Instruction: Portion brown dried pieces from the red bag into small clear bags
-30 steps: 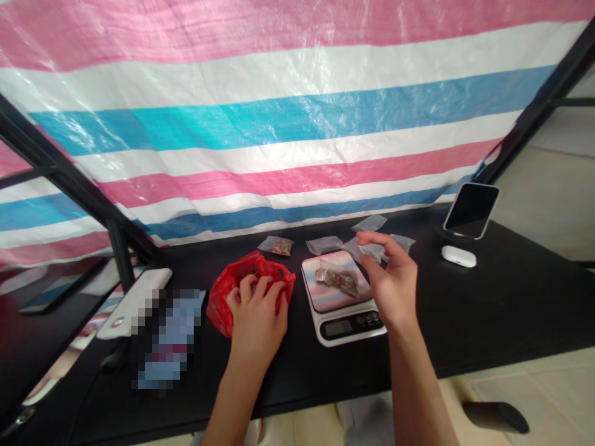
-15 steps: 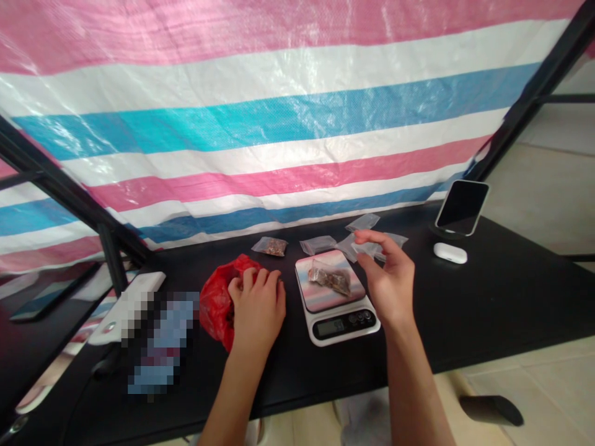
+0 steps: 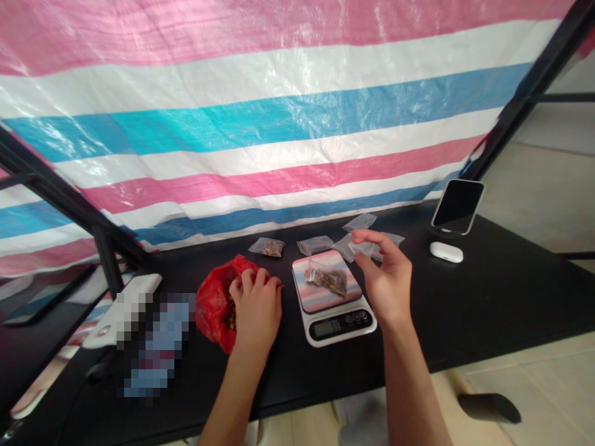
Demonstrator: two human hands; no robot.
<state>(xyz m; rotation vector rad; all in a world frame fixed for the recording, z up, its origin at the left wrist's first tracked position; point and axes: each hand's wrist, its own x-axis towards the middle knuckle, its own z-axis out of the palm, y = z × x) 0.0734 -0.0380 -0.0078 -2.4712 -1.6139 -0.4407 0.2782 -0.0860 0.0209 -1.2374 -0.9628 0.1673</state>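
Note:
A crumpled red plastic bag (image 3: 211, 303) stands open on the table, with small brown and yellowish bits inside. My left hand (image 3: 256, 303) lies over its right rim, fingers bent down around it; the fingertips are partly hidden. Right of it, a small clear bag of brown bits (image 3: 328, 279) rests on the striped plate of a white kitchen scale (image 3: 309, 334), whose display is lit. My right hand (image 3: 388, 279) hovers at the scale's right side, thumb and curved forefinger apart, holding nothing visible.
Behind the scale lie several flat clear bags (image 3: 316, 245). Another filled clear bag (image 3: 271, 248) is at the back left. A phone on a stand (image 3: 458, 207) and a white earbud case (image 3: 446, 252) stand right. Left are a white power strip (image 3: 100, 334) and a blurred-out item (image 3: 162, 347).
The view has shifted slightly. My left hand has moved a little within the red bag's opening, showing more of the brown bits. My right hand keeps its pose.

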